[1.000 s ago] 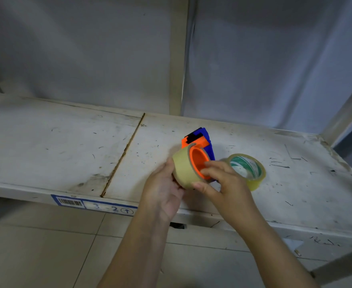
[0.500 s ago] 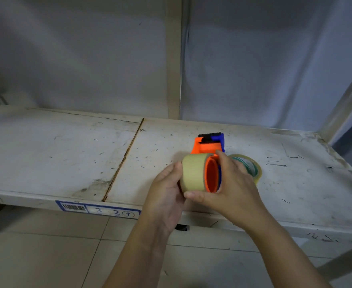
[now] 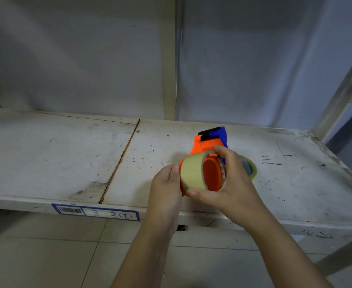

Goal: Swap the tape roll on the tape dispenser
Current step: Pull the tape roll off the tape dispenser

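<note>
1. Right hand [image 3: 236, 183]: its fingers [image 3: 223, 150] arch over the top of the beige tape roll [image 3: 191, 173] and the thumb hooks under at 6 o'clock. They pinch the roll by its rim, likely so it can slide along the hub without skewing.
2. Left hand [image 3: 166, 183]: fingers curl against the far side of the tape dispenser [image 3: 209, 142] at 9 o'clock of the roll. How tightly they close is hidden behind the roll; they read as a brace against the right hand's push.
3. The beige tape roll sits on the orange hub [image 3: 212, 175], whose face shows through the core toward 3 o'clock. Whether it is fully seated I cannot tell.
4. The dispenser is lifted off the shelf, its blue and black head pointing to 12 o'clock, away from the person. That probably keeps the cutter end clear of both hands.
5. A second roll [image 3: 249, 167], clear yellowish with a green-printed core, lies flat on the shelf [image 3: 67, 159] at 3 o'clock, just behind the right hand and partly hidden. Judged the other roll of the swap, parked in reach.
6. A barcode label [image 3: 95, 212] marked 3-2 sits on the shelf's front edge at 8 o'clock.
</note>
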{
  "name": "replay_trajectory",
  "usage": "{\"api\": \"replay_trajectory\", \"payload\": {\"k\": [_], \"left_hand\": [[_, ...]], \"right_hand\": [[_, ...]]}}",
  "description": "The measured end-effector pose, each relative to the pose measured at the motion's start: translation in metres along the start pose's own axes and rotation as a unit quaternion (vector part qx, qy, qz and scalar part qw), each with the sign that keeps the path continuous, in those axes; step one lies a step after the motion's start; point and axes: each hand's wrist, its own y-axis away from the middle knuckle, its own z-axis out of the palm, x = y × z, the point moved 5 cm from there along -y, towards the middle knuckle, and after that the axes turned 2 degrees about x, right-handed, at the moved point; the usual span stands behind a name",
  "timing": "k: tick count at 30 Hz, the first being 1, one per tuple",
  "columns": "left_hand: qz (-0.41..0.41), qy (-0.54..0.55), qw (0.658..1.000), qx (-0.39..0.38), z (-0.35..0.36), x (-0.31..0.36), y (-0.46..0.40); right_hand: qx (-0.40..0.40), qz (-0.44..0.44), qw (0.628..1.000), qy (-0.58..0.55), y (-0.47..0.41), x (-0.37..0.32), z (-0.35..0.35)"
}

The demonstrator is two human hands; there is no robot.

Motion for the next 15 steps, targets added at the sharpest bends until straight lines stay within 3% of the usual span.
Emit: {"api": "replay_trajectory", "payload": {"k": [7, 11, 15], "left_hand": [[-0.059, -0.004, 0.998, -0.002, -0.01, 0.007, -0.001], [-0.11, -0.008, 0.993, 0.039, -0.02, 0.003, -0.008], [-0.137, -0.002, 0.989, 0.055, -0.025, 0.0, -0.011]], "right_hand": [[-0.047, -0.051, 0.997, 0.032, 0.003, -0.013, 0.003], [-0.082, -0.102, 0.987, 0.088, 0.007, -0.024, 0.005], [-0.092, -0.127, 0.985, 0.074, 0.01, -0.032, 0.006]]}}
